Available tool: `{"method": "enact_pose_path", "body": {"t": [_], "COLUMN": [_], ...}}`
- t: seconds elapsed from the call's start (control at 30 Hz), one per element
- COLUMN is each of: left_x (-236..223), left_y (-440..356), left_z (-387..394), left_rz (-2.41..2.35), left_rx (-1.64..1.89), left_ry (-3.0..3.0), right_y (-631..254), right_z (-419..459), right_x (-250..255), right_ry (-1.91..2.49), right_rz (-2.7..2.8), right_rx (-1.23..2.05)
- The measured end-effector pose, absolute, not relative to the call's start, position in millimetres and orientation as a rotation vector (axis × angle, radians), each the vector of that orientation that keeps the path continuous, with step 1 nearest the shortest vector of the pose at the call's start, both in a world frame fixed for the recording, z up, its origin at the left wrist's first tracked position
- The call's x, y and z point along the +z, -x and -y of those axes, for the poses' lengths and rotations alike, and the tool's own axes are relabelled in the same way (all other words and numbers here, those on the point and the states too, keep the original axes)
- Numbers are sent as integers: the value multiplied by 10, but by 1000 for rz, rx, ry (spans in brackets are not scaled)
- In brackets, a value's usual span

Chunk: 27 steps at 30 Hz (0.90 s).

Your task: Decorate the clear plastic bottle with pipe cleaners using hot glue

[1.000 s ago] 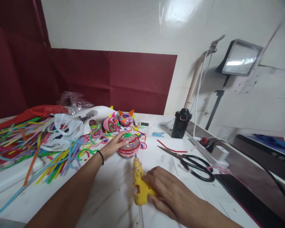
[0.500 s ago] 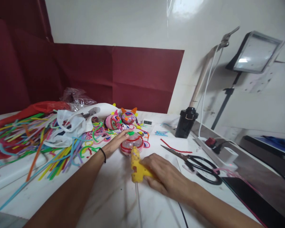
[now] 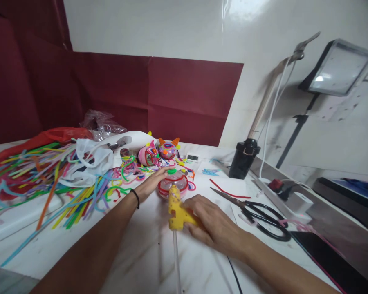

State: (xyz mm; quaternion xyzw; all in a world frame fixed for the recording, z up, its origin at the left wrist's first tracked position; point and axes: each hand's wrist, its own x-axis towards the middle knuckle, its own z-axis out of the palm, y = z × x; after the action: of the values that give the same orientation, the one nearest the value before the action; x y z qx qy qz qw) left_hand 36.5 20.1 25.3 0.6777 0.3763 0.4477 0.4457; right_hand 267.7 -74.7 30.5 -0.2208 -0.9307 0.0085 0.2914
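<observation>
**Yellow glue gun (image 3: 176, 214) pointed at a red-trimmed clear ball (image 3: 180, 179)**

The clear ball is set on the white bench (image 3: 141, 253), straight ahead of the glue gun. It is banded in red and pink and topped by a green piece (image 3: 171, 171). Its left side is touched by the fingers of the left hand (image 3: 155, 182); whether that grip is pinched or merely laid against the ball cannot be told. The glue gun's handle is wrapped by the grip of the right hand (image 3: 210, 220), closed firmly around it. The nozzle is overlapped with the ball's near side, though contact cannot be made out. A clear glue stick (image 3: 176, 261) is left protruding from the gun's rear.

Behind the ball, a pink decorated ball (image 3: 149, 156) and an orange-eared ball (image 3: 168, 151) are placed side by side, with a small digital display (image 3: 192, 157) to their right. Loose pipe cleaners (image 3: 76, 210) are heaped on the left. On the right, black-handled scissors (image 3: 244, 207) are laid just beside a red pipe cleaner (image 3: 225, 192).
</observation>
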Motion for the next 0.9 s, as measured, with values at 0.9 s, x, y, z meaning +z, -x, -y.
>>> {"method": "enact_pose_path", "body": {"t": [0.9], "left_x": [241], "left_y": [-371], "left_z": [-224], "left_rz": [-952], "left_rx": [1119], "left_ry": [-1714], "right_y": [-2581], "right_z": [731], "right_x": [279], "right_ry": [575], "right_rz": [2453], "right_rx": [101]}}
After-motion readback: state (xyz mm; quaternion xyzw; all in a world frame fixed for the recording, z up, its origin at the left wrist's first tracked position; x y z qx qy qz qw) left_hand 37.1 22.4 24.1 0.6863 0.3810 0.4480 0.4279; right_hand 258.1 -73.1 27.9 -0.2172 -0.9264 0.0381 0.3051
